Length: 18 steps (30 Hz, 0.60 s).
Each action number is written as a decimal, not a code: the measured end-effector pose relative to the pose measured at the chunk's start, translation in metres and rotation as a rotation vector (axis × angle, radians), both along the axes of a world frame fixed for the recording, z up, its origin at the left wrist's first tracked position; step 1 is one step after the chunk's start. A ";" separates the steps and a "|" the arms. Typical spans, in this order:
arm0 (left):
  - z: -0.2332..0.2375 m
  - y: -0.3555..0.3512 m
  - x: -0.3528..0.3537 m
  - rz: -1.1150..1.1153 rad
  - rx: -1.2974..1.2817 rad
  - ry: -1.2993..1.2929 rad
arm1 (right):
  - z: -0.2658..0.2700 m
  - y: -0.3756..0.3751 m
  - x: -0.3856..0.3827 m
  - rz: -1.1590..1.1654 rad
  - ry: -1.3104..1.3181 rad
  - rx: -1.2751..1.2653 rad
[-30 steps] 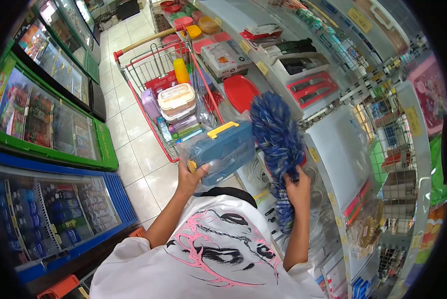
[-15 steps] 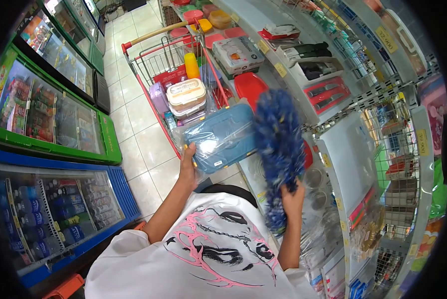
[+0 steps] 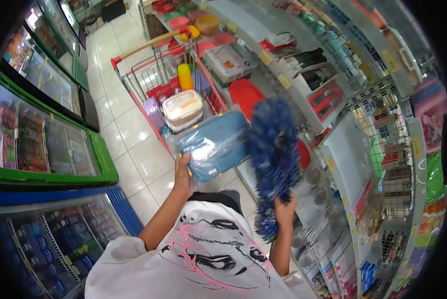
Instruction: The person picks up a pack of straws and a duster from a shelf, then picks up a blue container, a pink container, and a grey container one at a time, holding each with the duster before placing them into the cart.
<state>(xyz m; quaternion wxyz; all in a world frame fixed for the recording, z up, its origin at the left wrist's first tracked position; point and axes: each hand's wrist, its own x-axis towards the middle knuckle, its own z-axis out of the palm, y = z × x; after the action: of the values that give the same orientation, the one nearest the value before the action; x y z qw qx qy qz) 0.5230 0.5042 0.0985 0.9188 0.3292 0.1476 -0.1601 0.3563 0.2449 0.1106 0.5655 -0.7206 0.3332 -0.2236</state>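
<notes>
My left hand (image 3: 183, 175) grips the near left corner of a blue lunch box (image 3: 217, 144) wrapped in clear plastic. The fluffy blue duster (image 3: 275, 149) is in my right hand (image 3: 285, 212), fingers wrapped round its lower part. Its upper part stands beside the right end of the box. Beyond the box is a shopping cart (image 3: 159, 42) with red edges. Inside it are a cream-lidded food container (image 3: 182, 105), a yellow bottle-like item (image 3: 185, 76) and a purple pack (image 3: 152, 108).
Glass-door fridges, one green-framed (image 3: 101, 157) and one blue-framed (image 3: 126, 209), line the left. Shelves on the right hold a boxed product (image 3: 230, 64), a red tray (image 3: 247, 97), cutlery packs (image 3: 326, 102) and clear glassware (image 3: 315, 194). Tiled floor (image 3: 133, 137) runs between.
The view has shifted, so the cart and shelves appear further left. Both hands still hold the box and the duster, which also appear slightly further left.
</notes>
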 end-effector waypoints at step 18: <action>0.018 0.070 0.001 -0.364 0.035 -0.082 | 0.060 0.012 0.069 0.272 0.126 0.601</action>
<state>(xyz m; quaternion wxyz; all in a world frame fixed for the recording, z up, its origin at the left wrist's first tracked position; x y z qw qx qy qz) 0.5240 0.5744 0.1167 0.8741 0.3726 0.0507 -0.3076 0.4253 0.2566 0.1709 0.7555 -0.5719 0.3195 0.0073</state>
